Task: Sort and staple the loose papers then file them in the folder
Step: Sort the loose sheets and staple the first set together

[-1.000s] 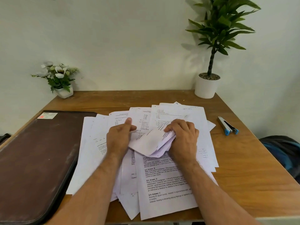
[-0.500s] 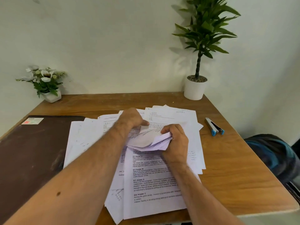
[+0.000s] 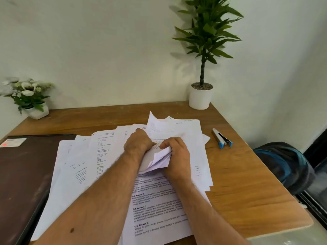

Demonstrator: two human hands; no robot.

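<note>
We are only sorting — both hands, left hand point(image 3: 139, 145) and right hand point(image 3: 177, 156), pinch bent papers point(image 3: 159, 158); stapler point(image 3: 222, 138) untouched, folder point(image 3: 26, 174) closed (nothing filed yet).

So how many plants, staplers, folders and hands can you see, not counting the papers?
Plants: 2, the tall plant and the flower pot
Staplers: 1, the stapler
Folders: 1, the folder
Hands: 2, the left hand and the right hand, both gripping papers
Total: 6
</note>
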